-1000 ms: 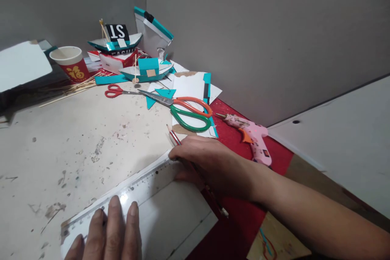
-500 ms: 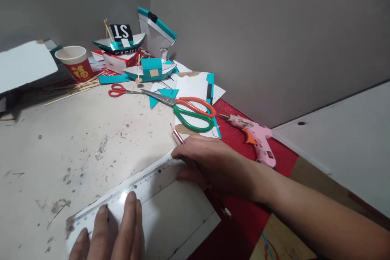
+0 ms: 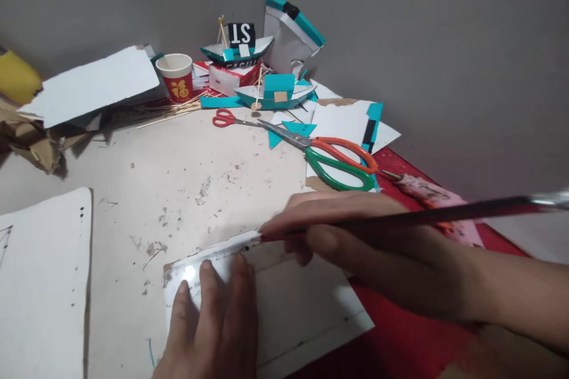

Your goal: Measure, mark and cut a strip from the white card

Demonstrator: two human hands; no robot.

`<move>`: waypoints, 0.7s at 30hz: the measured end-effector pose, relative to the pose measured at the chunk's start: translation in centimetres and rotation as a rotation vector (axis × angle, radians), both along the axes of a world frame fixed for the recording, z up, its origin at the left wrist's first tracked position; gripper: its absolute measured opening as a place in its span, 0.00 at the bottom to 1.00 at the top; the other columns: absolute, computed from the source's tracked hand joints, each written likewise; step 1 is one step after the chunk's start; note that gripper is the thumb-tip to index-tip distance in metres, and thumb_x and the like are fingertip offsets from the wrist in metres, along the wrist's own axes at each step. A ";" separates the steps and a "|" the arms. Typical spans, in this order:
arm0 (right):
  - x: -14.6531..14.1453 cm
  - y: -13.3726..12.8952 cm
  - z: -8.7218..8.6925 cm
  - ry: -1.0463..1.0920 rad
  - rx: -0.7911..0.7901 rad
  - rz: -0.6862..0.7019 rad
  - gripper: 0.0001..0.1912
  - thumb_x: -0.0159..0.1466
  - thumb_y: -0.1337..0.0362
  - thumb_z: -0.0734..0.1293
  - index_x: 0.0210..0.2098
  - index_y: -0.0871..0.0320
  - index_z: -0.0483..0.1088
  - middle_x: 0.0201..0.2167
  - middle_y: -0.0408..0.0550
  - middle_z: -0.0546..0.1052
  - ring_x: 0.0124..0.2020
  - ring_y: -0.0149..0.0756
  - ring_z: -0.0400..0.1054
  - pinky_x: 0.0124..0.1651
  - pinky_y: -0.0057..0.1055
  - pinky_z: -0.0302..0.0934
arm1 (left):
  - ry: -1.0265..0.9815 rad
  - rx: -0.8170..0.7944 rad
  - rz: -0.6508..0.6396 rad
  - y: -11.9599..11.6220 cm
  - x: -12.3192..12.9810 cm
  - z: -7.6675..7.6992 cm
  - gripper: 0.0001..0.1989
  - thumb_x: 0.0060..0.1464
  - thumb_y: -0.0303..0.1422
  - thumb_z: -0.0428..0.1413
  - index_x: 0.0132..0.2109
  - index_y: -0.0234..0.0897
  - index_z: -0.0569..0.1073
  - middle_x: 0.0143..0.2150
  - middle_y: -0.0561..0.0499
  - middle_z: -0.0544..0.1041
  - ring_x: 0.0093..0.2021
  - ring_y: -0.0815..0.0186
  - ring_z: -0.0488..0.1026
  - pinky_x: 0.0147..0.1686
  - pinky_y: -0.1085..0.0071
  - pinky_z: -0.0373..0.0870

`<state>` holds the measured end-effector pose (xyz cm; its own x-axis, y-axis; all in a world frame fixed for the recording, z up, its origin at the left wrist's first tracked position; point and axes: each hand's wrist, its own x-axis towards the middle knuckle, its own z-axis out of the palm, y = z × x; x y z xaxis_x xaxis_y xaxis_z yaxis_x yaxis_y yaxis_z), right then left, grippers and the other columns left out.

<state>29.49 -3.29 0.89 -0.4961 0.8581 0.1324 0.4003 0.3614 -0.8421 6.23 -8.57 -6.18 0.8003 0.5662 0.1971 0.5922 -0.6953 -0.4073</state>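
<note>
Presses down with the left hand, fingers spread, on a clear ruler along the far edge of a white card, at the near middle of the table. Pinches a dark red pencil between thumb and fingers of the right hand, with the tip close to the ruler's far edge; too blurred to tell whether touching it. Points the shaft out to the right, across part of a pink glue gun.

Along the card's near side, a drawn line with dark dots. Under its near right corner, a red surface, reaching far along the right side to the glue gun.

To the left, good sideways room for the left hand over a broad speckled strip of tabletop, then the dark edge of a white board at the near left. Tighter at the right: large scissors with orange and green handles just beyond the right hand, then a grey wall.

Along the far side, closely set: small red-handled scissors, a teal paper boat, a second boat and a paper cup
</note>
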 end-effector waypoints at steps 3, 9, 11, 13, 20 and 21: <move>-2.6 1.7 -1.1 0.076 -0.105 0.094 0.09 0.68 0.69 0.62 0.38 0.62 0.74 0.30 0.44 0.76 0.31 0.28 0.69 0.35 0.24 0.65 | -0.027 0.032 -0.008 -0.1 0.1 -0.4 0.23 0.55 0.32 0.49 0.58 0.36 0.69 0.60 0.47 0.71 0.53 0.46 0.65 0.43 0.54 0.64; -4.8 3.0 -3.4 0.108 -0.178 0.093 0.07 0.65 0.70 0.63 0.30 0.61 0.68 0.26 0.41 0.70 0.27 0.25 0.63 0.31 0.23 0.61 | -0.030 0.051 -0.010 -0.1 0.1 -0.7 0.24 0.54 0.32 0.48 0.58 0.35 0.69 0.60 0.46 0.71 0.55 0.46 0.64 0.45 0.56 0.63; -4.8 3.1 -3.5 0.117 -0.183 0.096 0.08 0.65 0.70 0.62 0.28 0.61 0.67 0.25 0.40 0.68 0.26 0.25 0.62 0.30 0.23 0.59 | -0.039 0.045 0.000 -0.2 0.1 -0.7 0.24 0.54 0.31 0.48 0.58 0.34 0.69 0.60 0.46 0.71 0.55 0.46 0.64 0.45 0.56 0.63; -4.7 3.1 -3.6 0.123 -0.196 0.102 0.09 0.65 0.69 0.62 0.28 0.61 0.66 0.24 0.40 0.68 0.26 0.25 0.61 0.30 0.24 0.59 | -0.053 0.042 -0.003 -0.2 0.1 -0.7 0.24 0.54 0.32 0.48 0.58 0.34 0.69 0.60 0.46 0.71 0.55 0.46 0.64 0.45 0.56 0.63; -4.8 3.5 -3.3 0.103 -0.218 0.122 0.09 0.65 0.70 0.62 0.27 0.59 0.63 0.24 0.39 0.66 0.26 0.25 0.60 0.30 0.23 0.57 | -0.067 0.070 -0.042 0.0 0.1 -0.7 0.23 0.57 0.32 0.47 0.58 0.30 0.68 0.61 0.43 0.71 0.54 0.45 0.65 0.43 0.54 0.64; -4.9 3.6 -3.2 0.083 -0.210 0.128 0.09 0.65 0.70 0.62 0.27 0.59 0.63 0.24 0.39 0.66 0.26 0.25 0.60 0.30 0.23 0.57 | -0.064 0.071 -0.044 0.0 0.1 -0.7 0.23 0.57 0.32 0.47 0.58 0.30 0.68 0.60 0.43 0.71 0.54 0.45 0.65 0.43 0.54 0.64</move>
<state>24.61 0.29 -2.28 -0.5977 0.8017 0.0024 0.2892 0.2184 -0.9320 6.32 -8.58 -6.89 0.8088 0.5134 0.2870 0.5879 -0.6919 -0.4192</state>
